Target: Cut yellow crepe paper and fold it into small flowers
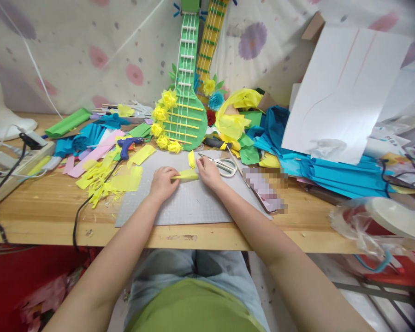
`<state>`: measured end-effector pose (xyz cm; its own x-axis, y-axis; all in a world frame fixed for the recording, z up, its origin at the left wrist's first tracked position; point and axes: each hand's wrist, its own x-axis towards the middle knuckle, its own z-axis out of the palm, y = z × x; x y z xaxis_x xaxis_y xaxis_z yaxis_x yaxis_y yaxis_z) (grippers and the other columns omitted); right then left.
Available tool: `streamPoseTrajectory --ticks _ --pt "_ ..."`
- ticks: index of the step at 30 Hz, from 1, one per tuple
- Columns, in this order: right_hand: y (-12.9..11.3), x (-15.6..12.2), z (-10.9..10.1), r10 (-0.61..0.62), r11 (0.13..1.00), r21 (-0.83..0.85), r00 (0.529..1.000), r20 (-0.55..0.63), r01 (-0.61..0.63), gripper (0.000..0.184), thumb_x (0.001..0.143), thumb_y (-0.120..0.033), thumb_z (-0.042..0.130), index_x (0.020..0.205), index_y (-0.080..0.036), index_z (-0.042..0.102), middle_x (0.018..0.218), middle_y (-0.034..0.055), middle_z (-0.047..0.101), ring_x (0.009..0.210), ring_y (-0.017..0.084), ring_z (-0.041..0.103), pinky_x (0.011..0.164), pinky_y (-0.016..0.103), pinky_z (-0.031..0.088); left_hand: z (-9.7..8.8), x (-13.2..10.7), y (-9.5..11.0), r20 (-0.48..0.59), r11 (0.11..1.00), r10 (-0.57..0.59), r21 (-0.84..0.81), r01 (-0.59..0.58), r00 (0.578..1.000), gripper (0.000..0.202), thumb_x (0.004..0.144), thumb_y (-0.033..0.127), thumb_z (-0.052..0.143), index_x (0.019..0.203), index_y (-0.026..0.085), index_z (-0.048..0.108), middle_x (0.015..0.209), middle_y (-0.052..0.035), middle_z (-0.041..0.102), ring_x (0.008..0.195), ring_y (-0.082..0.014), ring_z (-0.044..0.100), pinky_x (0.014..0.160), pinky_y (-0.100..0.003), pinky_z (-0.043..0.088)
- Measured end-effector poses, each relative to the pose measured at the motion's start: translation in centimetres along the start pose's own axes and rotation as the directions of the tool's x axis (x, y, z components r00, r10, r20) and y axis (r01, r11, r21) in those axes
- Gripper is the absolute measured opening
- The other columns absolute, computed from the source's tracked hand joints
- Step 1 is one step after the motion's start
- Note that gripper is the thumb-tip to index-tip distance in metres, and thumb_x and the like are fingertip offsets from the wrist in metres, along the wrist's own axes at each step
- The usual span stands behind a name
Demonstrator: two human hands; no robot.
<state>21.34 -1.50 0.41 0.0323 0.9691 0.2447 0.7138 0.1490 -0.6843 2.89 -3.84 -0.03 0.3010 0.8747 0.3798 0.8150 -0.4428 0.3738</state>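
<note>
A folded strip of yellow crepe paper (187, 175) stretches between my two hands, just above a grey cutting mat (193, 207). My left hand (163, 184) pinches its left end between thumb and fingers. At the other end, my right hand (209, 171) has its fingers closed at the strip; its fingertips are partly hidden. Scissors with pale handles (228, 168) lie on the mat right beside my right hand, their blades partly behind it. A small yellow paper piece (192, 159) rests on the mat beyond the strip.
A green paper-covered lute (190, 117) with yellow flowers leans at the back. Left are a blue glue gun (127, 146), its cord, and yellow paper scraps (100, 180). Right are a phone-like object (264, 189), blue crepe paper (346, 177), a white board (342, 87) and a bagged roll (390, 216).
</note>
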Motion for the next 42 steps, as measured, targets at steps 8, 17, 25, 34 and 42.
streamPoseTrajectory --ticks 8,17,25,34,42 --pt "-2.6 4.4 2.4 -0.001 0.995 0.099 0.980 0.199 -0.020 0.030 0.085 -0.047 0.037 0.091 -0.021 0.051 0.090 0.0070 0.063 0.084 0.020 0.059 0.077 0.033 0.042 0.1 -0.1 0.4 0.017 0.997 -0.031 0.073 0.030 0.999 0.016 0.071 0.021 0.053 0.081 0.021 0.065 0.090 -0.0041 0.066 0.092 -0.0218 0.053 0.084 -0.038 0.038" --pt "-0.8 4.2 0.1 -0.060 0.903 0.429 0.996 0.070 0.024 0.020 0.078 -0.025 0.041 0.095 -0.020 0.049 0.094 0.0029 0.063 0.090 0.015 0.057 0.083 0.032 0.044 -1.6 1.7 -0.1 -0.127 0.991 -0.032 0.124 0.048 0.991 0.018 0.076 0.026 0.050 0.081 0.021 0.066 0.089 -0.0057 0.065 0.093 -0.0228 0.053 0.086 -0.040 0.036" --pt "0.0 -0.9 -2.1 -0.478 0.875 -0.060 0.877 0.058 0.481 0.050 0.066 -0.012 0.049 0.116 -0.018 0.047 0.118 0.0100 0.052 0.110 0.025 0.042 0.094 0.040 0.034 0.2 3.0 1.5 -0.073 0.961 0.227 0.178 -0.211 0.971 0.021 0.080 0.026 0.047 0.088 0.025 0.067 0.101 -0.0055 0.063 0.103 -0.0228 0.048 0.093 -0.040 0.031" --pt "1.4 -2.2 -1.1 -0.381 0.916 -0.083 0.917 0.121 0.392 0.031 0.069 -0.007 0.045 0.096 -0.019 0.057 0.083 0.0040 0.062 0.089 0.020 0.048 0.082 0.031 0.038 0.1 1.3 0.7 0.058 0.991 0.102 0.078 -0.106 0.993 0.035 0.072 0.022 0.055 0.106 0.024 0.061 0.111 -0.0051 0.060 0.106 -0.0240 0.047 0.092 -0.040 0.033" --pt "1.1 -2.8 -1.4 -0.327 0.932 -0.097 0.924 0.198 0.350 0.037 0.069 -0.009 0.046 0.105 -0.018 0.052 0.082 0.0009 0.063 0.079 0.016 0.053 0.071 0.026 0.038 -1.4 1.2 0.7 0.190 0.997 -0.007 -0.075 0.022 0.982 0.028 0.068 0.024 0.059 0.095 0.020 0.055 0.088 -0.0026 0.063 0.085 -0.0190 0.053 0.076 -0.031 0.042"
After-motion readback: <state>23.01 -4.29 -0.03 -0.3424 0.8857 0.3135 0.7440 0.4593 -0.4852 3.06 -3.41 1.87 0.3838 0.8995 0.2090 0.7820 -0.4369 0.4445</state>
